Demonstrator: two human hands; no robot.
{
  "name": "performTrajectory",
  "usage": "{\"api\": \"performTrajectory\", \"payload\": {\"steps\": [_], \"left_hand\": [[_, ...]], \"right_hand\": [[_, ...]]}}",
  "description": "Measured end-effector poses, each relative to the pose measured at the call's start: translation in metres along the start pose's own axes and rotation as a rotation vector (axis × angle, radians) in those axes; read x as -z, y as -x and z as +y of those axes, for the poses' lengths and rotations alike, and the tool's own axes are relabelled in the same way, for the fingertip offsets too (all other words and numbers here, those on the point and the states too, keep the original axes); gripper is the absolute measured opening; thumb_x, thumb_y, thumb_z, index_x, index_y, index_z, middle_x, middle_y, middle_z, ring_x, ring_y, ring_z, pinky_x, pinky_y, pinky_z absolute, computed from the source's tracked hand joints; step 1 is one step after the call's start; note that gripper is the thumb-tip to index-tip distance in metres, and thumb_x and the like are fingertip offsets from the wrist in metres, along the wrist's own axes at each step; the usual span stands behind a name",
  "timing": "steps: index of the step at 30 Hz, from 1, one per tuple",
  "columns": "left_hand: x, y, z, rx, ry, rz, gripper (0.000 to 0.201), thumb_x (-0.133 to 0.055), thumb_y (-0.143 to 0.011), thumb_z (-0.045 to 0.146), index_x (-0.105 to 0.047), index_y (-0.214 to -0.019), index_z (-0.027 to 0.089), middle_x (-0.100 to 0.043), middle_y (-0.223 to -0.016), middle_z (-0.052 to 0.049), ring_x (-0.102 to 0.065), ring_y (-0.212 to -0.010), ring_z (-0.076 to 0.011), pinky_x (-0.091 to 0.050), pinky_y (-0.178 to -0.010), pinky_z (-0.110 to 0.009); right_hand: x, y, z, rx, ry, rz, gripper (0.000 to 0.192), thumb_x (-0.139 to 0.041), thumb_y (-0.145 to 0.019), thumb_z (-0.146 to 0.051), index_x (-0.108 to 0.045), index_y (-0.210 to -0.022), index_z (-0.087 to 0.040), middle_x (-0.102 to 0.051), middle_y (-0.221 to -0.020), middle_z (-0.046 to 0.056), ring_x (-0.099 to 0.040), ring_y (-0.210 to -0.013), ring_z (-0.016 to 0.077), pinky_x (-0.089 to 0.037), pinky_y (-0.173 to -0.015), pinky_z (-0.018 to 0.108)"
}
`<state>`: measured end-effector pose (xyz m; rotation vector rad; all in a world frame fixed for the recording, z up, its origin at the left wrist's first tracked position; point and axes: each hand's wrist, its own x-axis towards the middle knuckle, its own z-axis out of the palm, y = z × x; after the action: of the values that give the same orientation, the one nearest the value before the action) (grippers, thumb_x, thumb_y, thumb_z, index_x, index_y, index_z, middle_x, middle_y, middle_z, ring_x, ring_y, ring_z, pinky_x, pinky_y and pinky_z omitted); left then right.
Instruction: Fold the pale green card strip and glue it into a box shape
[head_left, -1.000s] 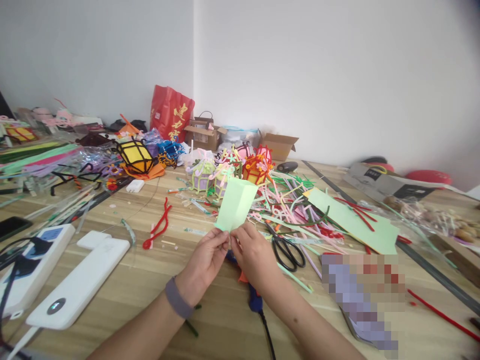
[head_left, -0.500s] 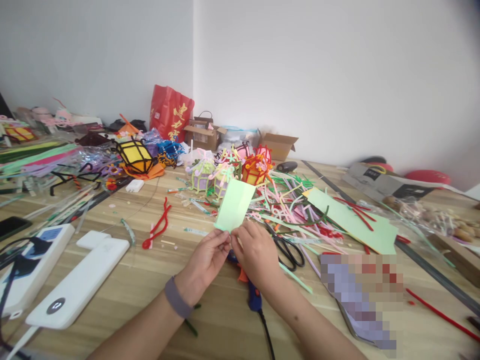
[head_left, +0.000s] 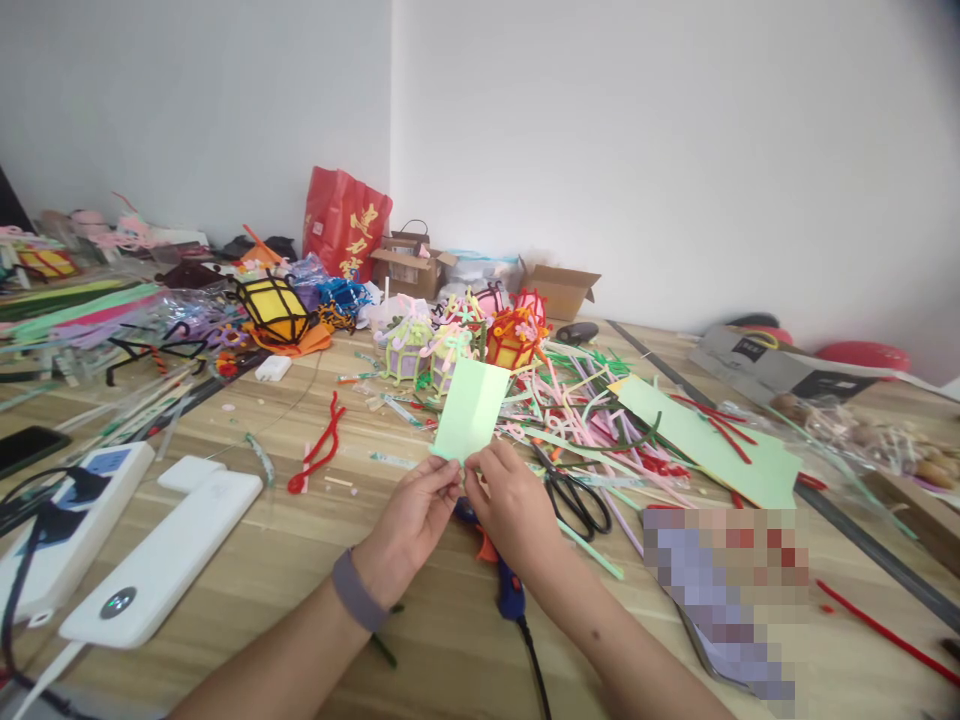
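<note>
A light green sheet of paper (head_left: 471, 408) with a lengthwise crease stands up from my fingers. My left hand (head_left: 414, 515) pinches its lower left corner between thumb and fingers. At the lower right corner, my right hand (head_left: 514, 500) is closed with its fingertips on the bottom edge. Beneath my hands lies a blue and orange glue gun (head_left: 510, 592), partly hidden by my right wrist. Black-handled scissors (head_left: 579, 505) rest just right of my right hand. Behind the paper stand small pipe-cleaner lanterns (head_left: 409, 350).
Loose pipe cleaners (head_left: 600, 430) and larger green sheets (head_left: 720, 450) spread to the right. A blurred-out phone (head_left: 720, 610) lies nearer me. At left are a white power bank (head_left: 165, 560), a power strip (head_left: 82, 530) and a black and yellow lantern (head_left: 271, 308). Boxes (head_left: 562, 290) line the wall.
The paper's top has tilted slightly and shifted a little left. Both hands keep their hold at its lower edge. The whole view has moved very slightly.
</note>
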<state>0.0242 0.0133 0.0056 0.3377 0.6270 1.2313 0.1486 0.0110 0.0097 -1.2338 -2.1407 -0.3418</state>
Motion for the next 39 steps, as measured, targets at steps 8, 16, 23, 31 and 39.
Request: {"api": "performTrajectory", "payload": {"steps": [8,16,23,31,39], "left_hand": [[0.0002,0.0014,-0.0001,0.011,-0.001,-0.009,0.021,-0.069,-0.071,-0.001,-0.058,-0.06,0.015,-0.058,-0.063,0.002,-0.053,-0.059,-0.0071,-0.042,-0.06,-0.016],[-0.0008,0.003,0.0023,0.026,0.022,-0.034,0.02,-0.067,-0.071,-0.002,-0.059,-0.062,0.015,-0.059,-0.065,0.001,-0.052,-0.06,-0.0079,-0.043,-0.062,-0.018],[0.0022,0.0023,0.0005,0.041,0.03,-0.055,0.018,-0.069,-0.072,0.001,-0.06,-0.064,0.014,-0.058,-0.064,0.002,-0.05,-0.059,-0.0074,-0.042,-0.061,-0.019],[0.004,0.0019,-0.0011,0.046,0.047,-0.045,0.017,-0.069,-0.074,0.001,-0.06,-0.064,0.012,-0.056,-0.063,0.002,-0.047,-0.055,-0.0059,-0.04,-0.058,-0.018],[-0.002,0.0056,0.0008,0.032,0.06,-0.064,0.017,-0.066,-0.075,0.001,-0.059,-0.066,0.014,-0.059,-0.067,0.001,-0.053,-0.06,-0.0073,-0.043,-0.064,-0.018]], "right_hand": [[0.0042,-0.0017,-0.001,0.061,-0.076,-0.007,0.022,-0.045,-0.093,-0.016,-0.06,-0.078,-0.019,-0.057,-0.078,0.004,-0.055,-0.071,0.0153,-0.043,-0.064,0.025],[0.0064,-0.002,0.0006,0.182,-0.103,0.028,0.026,-0.042,-0.096,-0.014,-0.062,-0.08,-0.018,-0.059,-0.08,0.006,-0.056,-0.072,0.0159,-0.047,-0.067,0.025],[0.0071,-0.0017,0.0027,0.203,-0.178,0.054,0.025,-0.042,-0.096,-0.013,-0.063,-0.083,-0.016,-0.061,-0.08,0.007,-0.058,-0.073,0.0153,-0.049,-0.069,0.025],[0.0051,-0.0008,0.0077,0.204,-0.195,0.06,0.024,-0.043,-0.095,-0.012,-0.065,-0.085,-0.018,-0.062,-0.08,0.005,-0.058,-0.072,0.0142,-0.049,-0.066,0.024],[0.0077,-0.0018,0.0055,0.177,-0.169,0.105,0.022,-0.046,-0.094,-0.015,-0.067,-0.085,-0.018,-0.063,-0.08,0.006,-0.059,-0.075,0.0158,-0.05,-0.068,0.026]]}}
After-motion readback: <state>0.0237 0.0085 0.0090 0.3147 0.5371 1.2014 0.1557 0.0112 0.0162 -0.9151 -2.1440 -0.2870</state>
